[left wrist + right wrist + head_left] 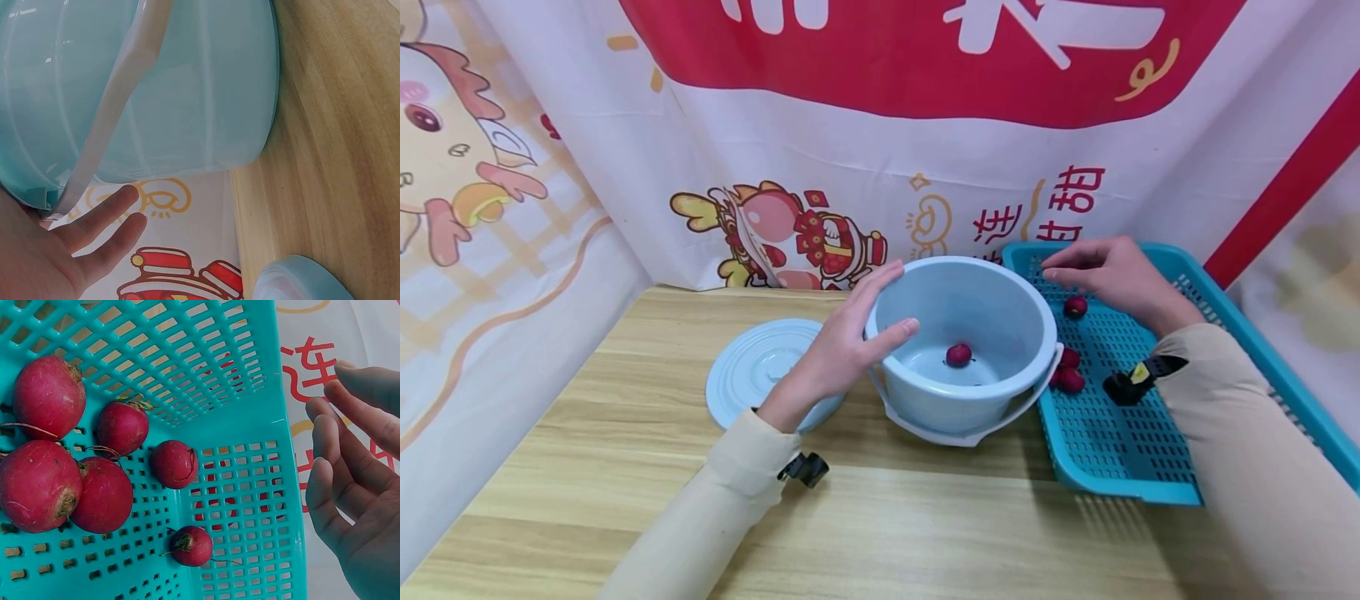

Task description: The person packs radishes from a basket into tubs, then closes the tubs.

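My left hand (850, 333) rests at the left rim of a light blue bucket (932, 412), its thumb reaching over the edge. Two of its fingers (112, 240) show straight beside the bucket wall in the left wrist view. Inside the bucket lies one red radish (958, 355). Over the far part of a teal basket (1060, 458) hovers my right hand (1120, 279), fingers loosely bent and holding nothing. Several radishes lie in that basket, among them a small one (192, 545) and a larger one (40, 486). The bucket's pale handle (970, 439) hangs down at its front.
A round light blue lid (752, 367) lies on the wooden table (850, 533), left of the bucket and partly behind my left arm. Behind the table hangs a printed white and red cloth (925, 167). The basket stands close against the bucket's right side.
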`<state>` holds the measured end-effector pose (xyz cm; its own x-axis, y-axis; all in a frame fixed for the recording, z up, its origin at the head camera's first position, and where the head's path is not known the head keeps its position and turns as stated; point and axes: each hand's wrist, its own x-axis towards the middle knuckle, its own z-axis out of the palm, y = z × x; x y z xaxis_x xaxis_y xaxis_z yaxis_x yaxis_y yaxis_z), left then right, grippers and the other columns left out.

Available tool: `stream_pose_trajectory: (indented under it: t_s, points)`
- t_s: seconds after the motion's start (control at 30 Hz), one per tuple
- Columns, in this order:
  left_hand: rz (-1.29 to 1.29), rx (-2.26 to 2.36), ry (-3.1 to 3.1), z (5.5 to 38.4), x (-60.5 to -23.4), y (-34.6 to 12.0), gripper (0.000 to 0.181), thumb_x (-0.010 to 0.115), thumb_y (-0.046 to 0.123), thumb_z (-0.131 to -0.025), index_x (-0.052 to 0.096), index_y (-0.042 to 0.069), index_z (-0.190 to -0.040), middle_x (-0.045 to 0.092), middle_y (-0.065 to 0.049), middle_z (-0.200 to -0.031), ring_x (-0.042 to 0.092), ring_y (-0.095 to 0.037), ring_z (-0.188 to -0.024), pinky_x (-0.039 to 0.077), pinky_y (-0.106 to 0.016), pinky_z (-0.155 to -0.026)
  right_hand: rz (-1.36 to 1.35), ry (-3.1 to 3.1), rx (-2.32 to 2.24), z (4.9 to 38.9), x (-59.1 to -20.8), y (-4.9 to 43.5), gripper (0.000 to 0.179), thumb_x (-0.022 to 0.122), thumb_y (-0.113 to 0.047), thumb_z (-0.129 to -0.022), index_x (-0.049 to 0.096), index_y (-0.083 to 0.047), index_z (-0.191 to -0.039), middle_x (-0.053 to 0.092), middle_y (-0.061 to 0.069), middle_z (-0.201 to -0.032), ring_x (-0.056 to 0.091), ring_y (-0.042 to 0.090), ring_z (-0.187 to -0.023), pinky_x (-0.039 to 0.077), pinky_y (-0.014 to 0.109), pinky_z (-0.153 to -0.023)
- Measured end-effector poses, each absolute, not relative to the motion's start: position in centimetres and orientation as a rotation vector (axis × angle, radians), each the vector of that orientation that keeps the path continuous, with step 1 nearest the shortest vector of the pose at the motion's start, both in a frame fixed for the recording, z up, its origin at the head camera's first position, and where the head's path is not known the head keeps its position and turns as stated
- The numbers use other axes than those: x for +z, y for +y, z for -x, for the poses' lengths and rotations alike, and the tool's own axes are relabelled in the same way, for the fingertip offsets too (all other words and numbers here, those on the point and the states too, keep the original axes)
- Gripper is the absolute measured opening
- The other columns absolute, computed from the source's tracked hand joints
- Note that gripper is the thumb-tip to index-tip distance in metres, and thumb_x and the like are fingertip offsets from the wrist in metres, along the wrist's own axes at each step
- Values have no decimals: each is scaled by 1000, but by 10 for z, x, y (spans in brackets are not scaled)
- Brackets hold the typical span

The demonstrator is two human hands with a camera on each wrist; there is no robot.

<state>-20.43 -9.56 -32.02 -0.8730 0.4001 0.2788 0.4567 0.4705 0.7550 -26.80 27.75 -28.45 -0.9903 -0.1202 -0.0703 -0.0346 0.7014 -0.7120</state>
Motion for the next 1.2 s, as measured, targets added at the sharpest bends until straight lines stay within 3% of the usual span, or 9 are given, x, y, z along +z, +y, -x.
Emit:
stream_pose_trajectory:
  t_s: [0.37,0.57,0.87,1.07,1.2]
  points:
    - [786,-1373,-2625,205,-319,-95,81,57,61,-99,31,28,-168,23,8,-178,31,-25,-162,42,-65,-120,142,2789,-1135,269,-284,277,56,73,-49,-98,66,-18,-144,62,12,-146,53,30,-129,59,30,-87]
    - [770,-1377,-2630,206,-319,-95,79,57,60,-99,32,30,-167,22,15,-177,31,-23,-162,43,-64,-120,153,2783,-1122,270,-283,275,55,73,-49,-98,66,-18,-143,62,13,-147,54,32,-129,62,32,-86]
    - [774,-1377,-2622,208,-319,-96,78,57,61,-99,32,29,-167,23,16,-176,32,-23,-162,43,-63,-120,194,2773,-1106,269,-286,273,51,70,-47,-101,69,-15,-140,67,15,-140,62,33,-112,61,32,-81]
    - [785,-1391,-2608,208,-321,-95,78,57,60,-100,33,27,-167,24,10,-177,33,-25,-161,46,-62,-118,180,2749,-1106,267,-295,276,56,68,-54,-100,68,-17,-142,67,14,-142,61,31,-119,61,43,-93]
    - [788,-1392,-2614,208,-322,-94,79,55,61,-100,33,26,-167,24,11,-177,32,-24,-161,45,-63,-118,170,2716,-1176,263,-302,279,56,67,-54,-101,68,-14,-141,70,12,-134,65,30,-111,59,38,-90]
